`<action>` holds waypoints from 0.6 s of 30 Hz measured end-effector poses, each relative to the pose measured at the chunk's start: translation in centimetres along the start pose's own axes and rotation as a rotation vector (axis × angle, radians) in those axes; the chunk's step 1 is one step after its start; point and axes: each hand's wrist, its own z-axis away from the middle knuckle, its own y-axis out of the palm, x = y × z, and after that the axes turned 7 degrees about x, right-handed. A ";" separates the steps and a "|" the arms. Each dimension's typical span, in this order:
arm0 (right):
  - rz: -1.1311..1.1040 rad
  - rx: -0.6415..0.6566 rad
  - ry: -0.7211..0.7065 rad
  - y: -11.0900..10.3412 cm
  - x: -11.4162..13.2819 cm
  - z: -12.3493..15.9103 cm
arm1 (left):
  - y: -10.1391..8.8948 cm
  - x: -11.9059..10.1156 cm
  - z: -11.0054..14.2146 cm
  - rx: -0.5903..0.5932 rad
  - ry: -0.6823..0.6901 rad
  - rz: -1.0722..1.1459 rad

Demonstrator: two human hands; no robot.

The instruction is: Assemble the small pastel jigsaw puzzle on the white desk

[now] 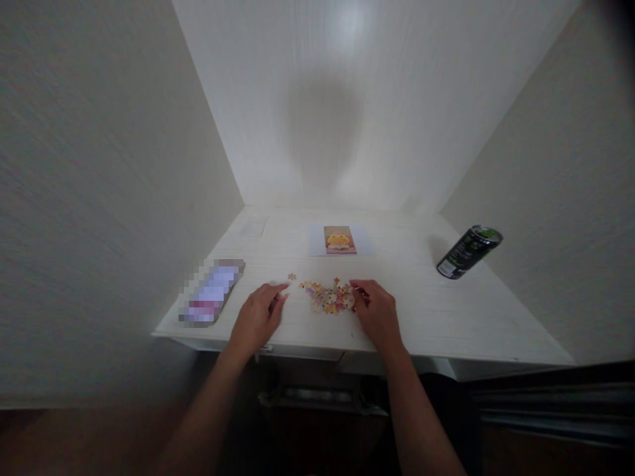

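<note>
A small pile of jigsaw puzzle pieces [330, 299] lies near the front of the white desk, yellow, pink and cream in colour. My right hand [376, 309] is at the pile's right edge, thumb and index finger apart, fingertips against the outer pieces. To the left of the pile, my left hand [260, 314] rests on the desk with thumb and index finger spread and nothing seen between them. A single puzzle piece [292, 277] lies apart from the pile, just beyond my left fingertips. Behind the pile is a picture card [340, 240] showing a yellow burger-like figure.
A phone [213, 294] with a lit, blurred-out screen lies at the desk's left. A black and green drink can [469, 252] stands at the right. Pale panels enclose the white desk [426, 324] on the left, right and back.
</note>
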 end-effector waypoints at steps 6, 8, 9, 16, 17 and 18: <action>-0.019 -0.051 0.034 -0.1 0.1 0.0 | -0.5 -0.4 0.2 -0.021 -0.006 0.056; 0.004 -0.039 0.019 -0.1 0.3 0.0 | -0.5 -0.4 0.3 -0.051 -0.047 0.087; 0.028 -0.012 -0.002 -0.2 0.4 0.0 | -0.5 -0.3 0.3 -0.061 -0.066 0.100; 0.177 0.225 -0.127 0.2 0.8 0.4 | -0.5 0.1 0.1 -0.073 -0.064 0.076; 0.176 0.223 -0.127 0.3 0.7 0.3 | -0.5 0.1 0.0 -0.073 -0.054 0.055; 0.175 0.222 -0.129 0.3 0.7 0.3 | -0.4 0.1 -0.1 -0.072 -0.044 0.035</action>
